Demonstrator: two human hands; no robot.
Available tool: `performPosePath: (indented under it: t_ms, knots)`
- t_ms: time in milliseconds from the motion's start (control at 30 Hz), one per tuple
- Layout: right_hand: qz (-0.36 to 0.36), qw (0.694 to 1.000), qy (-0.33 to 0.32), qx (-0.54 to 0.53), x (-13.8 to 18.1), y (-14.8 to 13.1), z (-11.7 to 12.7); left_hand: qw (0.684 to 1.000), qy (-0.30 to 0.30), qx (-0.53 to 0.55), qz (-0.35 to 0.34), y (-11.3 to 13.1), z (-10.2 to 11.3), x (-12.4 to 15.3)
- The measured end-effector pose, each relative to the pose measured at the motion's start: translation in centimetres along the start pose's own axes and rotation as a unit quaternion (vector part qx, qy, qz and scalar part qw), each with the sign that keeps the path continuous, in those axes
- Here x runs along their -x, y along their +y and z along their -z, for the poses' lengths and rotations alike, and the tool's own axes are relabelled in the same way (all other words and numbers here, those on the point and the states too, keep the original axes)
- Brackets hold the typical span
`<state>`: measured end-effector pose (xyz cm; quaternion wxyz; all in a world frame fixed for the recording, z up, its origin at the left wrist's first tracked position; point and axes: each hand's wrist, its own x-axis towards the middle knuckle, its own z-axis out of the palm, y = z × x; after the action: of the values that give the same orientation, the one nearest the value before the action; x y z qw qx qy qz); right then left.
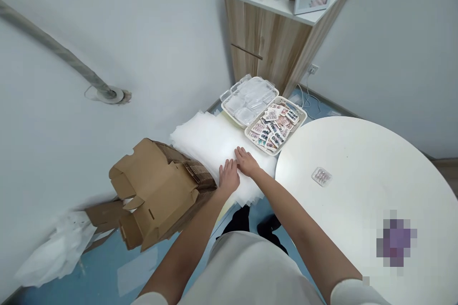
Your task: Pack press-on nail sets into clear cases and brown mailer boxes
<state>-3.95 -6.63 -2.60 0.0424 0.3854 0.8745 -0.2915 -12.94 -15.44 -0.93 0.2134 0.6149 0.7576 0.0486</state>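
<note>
Both my hands rest side by side on a stack of white foam sheets (211,140) lying low in front of me. My left hand (228,176) lies flat near the stack's left edge, fingers stretched out, close to a pile of flat brown cardboard boxes (157,190). My right hand (246,161) lies flat just to its right, fingers apart, touching the top sheet. Neither hand holds anything that I can see.
Behind the sheets stand a tray of clear plastic cases (249,97) and a basket of press-on nail sets (276,125). A round white table (372,186) at right carries one small clear case (321,176). A wooden cabinet (266,47) stands in the corner; crumpled plastic (57,252) lies at lower left.
</note>
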Motion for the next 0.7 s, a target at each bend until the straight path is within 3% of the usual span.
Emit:
performPosePath:
  t_ms: [167,333,400,533,633,700]
  knots:
    - [0.046,0.995,-0.022,0.088,-1.5,-0.7,0.4,0.983,0.094,0.152,0.031,-0.6,0.1,1.2]
    - [0.066,0.996,-0.008,0.063,-0.9,-1.3,1.5,0.910,0.141,0.364,0.138,-0.6,-0.1,1.7]
    - [0.049,0.998,0.022,0.031,-0.5,-1.6,2.1,0.855,0.121,0.461,0.205,-0.2,0.3,1.5]
    - [0.008,0.993,0.116,0.018,1.5,-2.1,3.0,0.700,0.069,0.655,0.275,0.9,2.5,0.8]
    - [0.083,0.981,0.168,0.051,4.5,-2.1,3.1,0.603,0.080,0.745,0.274,1.3,4.3,0.3]
    - [0.129,0.969,0.200,0.059,7.1,-2.0,3.0,0.569,0.104,0.769,0.272,1.5,5.0,0.1]
